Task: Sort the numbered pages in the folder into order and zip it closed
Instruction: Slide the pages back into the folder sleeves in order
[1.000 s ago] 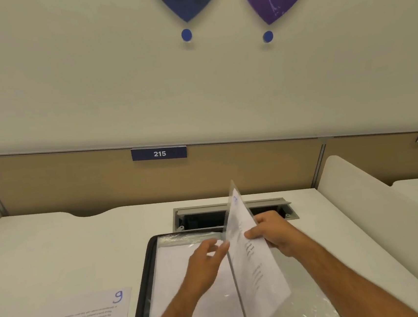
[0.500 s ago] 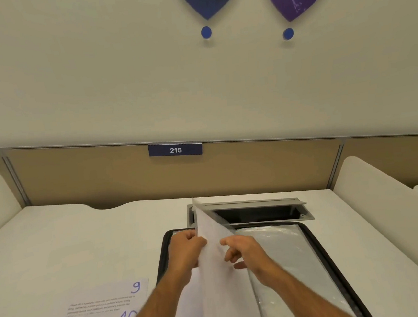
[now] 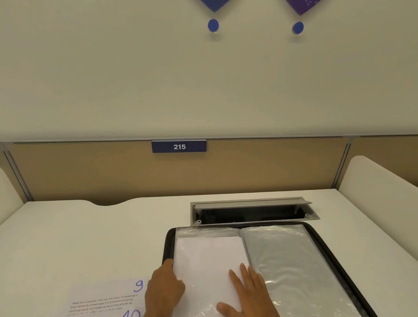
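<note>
The folder (image 3: 337,256), a black-edged zip case, is laid open on the white desk (image 3: 70,243), just in front of a grey metal cable hatch (image 3: 253,210) set into the desktop. Its left half is filled by a glossy, wrinkled plastic sleeve (image 3: 207,260) with a blank white sheet seen through it; its right half is covered by a crinkled, silvery-grey plastic sleeve (image 3: 289,265). The right hand (image 3: 252,299) is pressed flat on the left sleeve, fingers straight and slightly spread. The left hand (image 3: 163,293) is placed at the sleeve's left edge, fingers bent over it; whether the edge is pinched cannot be told. Left of the folder, two loose pages (image 3: 95,315) are laid on the desk, overlapping, marked 9 and 10 in blue ink above small printed lines. Behind the desk a tan partition is seen, carrying a blue plate (image 3: 179,146) numbered 215
</note>
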Available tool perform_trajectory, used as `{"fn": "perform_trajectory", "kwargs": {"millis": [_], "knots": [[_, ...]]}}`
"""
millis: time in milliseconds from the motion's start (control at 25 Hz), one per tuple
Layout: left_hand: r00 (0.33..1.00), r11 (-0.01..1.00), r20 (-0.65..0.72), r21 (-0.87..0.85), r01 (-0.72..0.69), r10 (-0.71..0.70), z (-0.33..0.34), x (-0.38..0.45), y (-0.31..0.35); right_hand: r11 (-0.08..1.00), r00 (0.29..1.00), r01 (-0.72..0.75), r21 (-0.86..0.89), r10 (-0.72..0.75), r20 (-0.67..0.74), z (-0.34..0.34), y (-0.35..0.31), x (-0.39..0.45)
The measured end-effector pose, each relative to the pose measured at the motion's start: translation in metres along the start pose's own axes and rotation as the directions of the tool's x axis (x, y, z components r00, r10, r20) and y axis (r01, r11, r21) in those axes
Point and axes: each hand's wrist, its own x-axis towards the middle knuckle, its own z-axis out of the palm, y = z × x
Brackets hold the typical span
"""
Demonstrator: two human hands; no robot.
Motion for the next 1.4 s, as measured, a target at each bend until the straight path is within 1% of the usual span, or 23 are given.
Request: {"fn": "perform_trajectory", "kwargs": {"millis": [80,120,200,240,320,440,560,640,800,880,1000,1040,1080,1120,1160,1240,1280,1320,1360,1400], "knots": [[0.991,0.972,-0.044,0.203,-0.114,0.125,0.013,-0.006,-0.006,0.997,1.000,-0.020,-0.069,0.020,0.013,0.010,-0.002,0.003],[0.976,0.945,-0.045,0.263,-0.194,0.213,0.019,-0.009,-0.011,0.997,0.999,-0.013,-0.081,0.011,-0.032,0.018,-0.001,0.006],[0.924,0.890,-0.006,0.272,-0.365,0.381,0.033,-0.015,-0.021,0.996,0.994,-0.008,-0.087,-0.001,-0.109,0.018,-0.003,0.004],[0.898,0.852,0.051,0.296,-0.432,0.437,0.041,-0.017,-0.027,0.996,0.991,-0.013,-0.086,0.002,-0.133,0.020,-0.003,0.005],[0.886,0.804,0.179,0.371,-0.464,0.428,0.050,-0.022,-0.034,0.997,0.990,-0.018,-0.080,0.007,-0.141,0.021,-0.005,0.007],[0.880,0.799,0.239,0.370,-0.474,0.411,0.055,-0.029,-0.040,0.996,0.982,-0.010,-0.087,-0.007,-0.187,0.025,-0.004,0.010],[0.883,0.792,0.192,0.390,-0.470,0.429,0.057,-0.029,-0.042,0.994,0.975,-0.013,-0.107,-0.011,-0.222,0.024,-0.003,0.008],[0.887,0.801,0.190,0.381,-0.461,0.420,0.058,-0.029,-0.042,0.993,0.978,-0.015,-0.116,-0.009,-0.209,0.023,-0.004,0.006],[0.894,0.802,0.110,0.406,-0.439,0.434,0.063,-0.029,-0.045,0.990,0.974,0.005,-0.144,-0.038,-0.223,0.023,-0.003,0.006],[0.902,0.822,0.138,0.373,-0.430,0.409,0.064,-0.029,-0.046,0.987,0.971,0.004,-0.162,-0.043,-0.237,0.025,-0.002,0.006],[0.893,0.829,0.192,0.332,-0.450,0.408,0.067,-0.028,-0.045,0.988,0.981,-0.003,-0.153,-0.027,-0.193,0.023,-0.001,0.007],[0.895,0.839,0.221,0.316,-0.442,0.388,0.065,-0.026,-0.042,0.989,0.982,0.002,-0.149,-0.030,-0.188,0.023,0.000,0.008],[0.904,0.853,0.232,0.309,-0.420,0.360,0.062,-0.023,-0.037,0.990,0.982,0.008,-0.142,-0.034,-0.183,0.024,0.001,0.008],[0.904,0.840,0.224,0.341,-0.423,0.364,0.059,-0.022,-0.034,0.991,0.983,0.014,-0.135,-0.039,-0.180,0.025,0.002,0.009],[0.899,0.809,0.202,0.393,-0.437,0.388,0.051,-0.022,-0.030,0.992,0.986,0.009,-0.126,-0.030,-0.166,0.025,0.003,0.009],[0.880,0.797,0.057,0.400,-0.453,0.471,0.042,-0.018,-0.034,0.992,0.989,0.017,-0.123,-0.034,-0.141,0.019,-0.001,0.009],[0.877,0.787,0.054,0.418,-0.455,0.478,0.036,-0.014,-0.040,0.990,0.993,0.014,-0.139,-0.030,-0.111,0.015,-0.003,0.010],[0.855,0.774,0.018,0.415,-0.478,0.518,0.031,-0.011,-0.051,0.989,0.995,0.024,-0.143,-0.037,-0.093,0.011,-0.005,0.010],[0.865,0.785,0.064,0.392,-0.480,0.497,0.022,-0.010,-0.059,0.990,0.990,0.031,-0.135,-0.049,-0.131,0.007,-0.008,0.012],[0.891,0.806,0.145,0.382,-0.452,0.431,0.013,-0.010,-0.072,0.998,0.995,-0.014,-0.066,0.007,-0.099,0.000,-0.012,0.013]]}}
